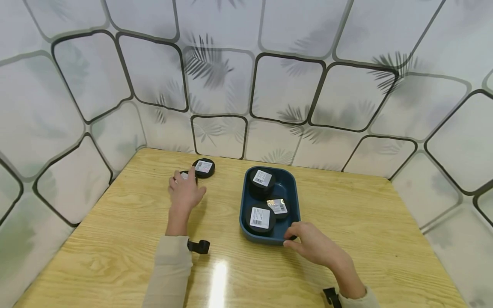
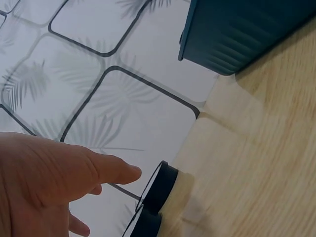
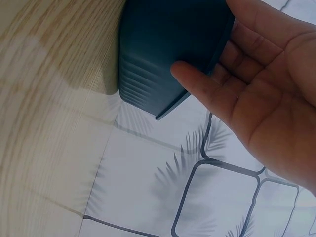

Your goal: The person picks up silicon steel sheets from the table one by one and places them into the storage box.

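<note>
My left hand (image 1: 184,192) hovers with its fingers spread over a black round container (image 1: 184,175) with a white label; in the head view the fingers partly hide it, and contact cannot be made out. Just behind it lies a second black round container (image 1: 204,167). At the near right corner of a dark blue plastic bin (image 1: 296,192), my right hand (image 1: 313,244) pinches the rim, one digit against the outer wall and others over the edge. Inside the bin are black round containers (image 1: 259,218) with white labels and a black labelled piece (image 1: 278,206) between them.
The bin stands on a light wooden table (image 1: 354,214). Patterned wall covering (image 1: 223,85) rises along the table's back and sides. Dark straps (image 1: 199,247) sit at the wrists over pale sleeves (image 1: 169,265).
</note>
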Tool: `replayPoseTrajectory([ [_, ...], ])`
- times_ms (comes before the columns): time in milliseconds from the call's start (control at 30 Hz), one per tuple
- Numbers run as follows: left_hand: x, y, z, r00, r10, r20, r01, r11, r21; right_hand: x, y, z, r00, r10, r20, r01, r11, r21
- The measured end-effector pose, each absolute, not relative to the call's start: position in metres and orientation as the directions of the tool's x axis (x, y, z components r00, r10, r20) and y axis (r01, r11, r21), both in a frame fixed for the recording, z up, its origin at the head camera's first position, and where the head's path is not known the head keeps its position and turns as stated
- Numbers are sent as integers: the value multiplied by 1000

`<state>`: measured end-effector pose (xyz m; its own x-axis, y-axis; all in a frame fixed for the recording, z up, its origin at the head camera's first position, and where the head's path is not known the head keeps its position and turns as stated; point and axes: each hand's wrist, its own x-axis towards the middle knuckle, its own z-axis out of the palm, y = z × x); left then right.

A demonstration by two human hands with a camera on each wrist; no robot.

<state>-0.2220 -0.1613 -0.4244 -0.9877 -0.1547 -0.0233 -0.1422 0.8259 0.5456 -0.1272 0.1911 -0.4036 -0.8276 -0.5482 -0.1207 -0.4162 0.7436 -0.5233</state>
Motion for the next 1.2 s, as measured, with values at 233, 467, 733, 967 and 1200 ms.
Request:
replayPoseTrajectory([
  [233,-225,-165,-431,-984,-150,-99,-180,853,490,-127,191,-403,-832,-539,-131,-407,754,-516],
  [467,-233,-168,-437,-982,-135,-132,-182,860,477,-128,192,-403,-832,-542,-117,-416,750,-514],
  [733,-242,-175,-445,-984,-124,-127,-173,833,525,-128,192,-403,-825,-553,-114,-428,745,-511],
  [967,-248,-185,-451,-978,-161,-132,-207,821,531,-126,192,-402,-821,-561,-106,-439,740,-509],
  [1200,-253,-191,-457,-978,-187,-96,-208,797,566,-126,192,-402,-826,-553,-114,-428,744,-513],
])
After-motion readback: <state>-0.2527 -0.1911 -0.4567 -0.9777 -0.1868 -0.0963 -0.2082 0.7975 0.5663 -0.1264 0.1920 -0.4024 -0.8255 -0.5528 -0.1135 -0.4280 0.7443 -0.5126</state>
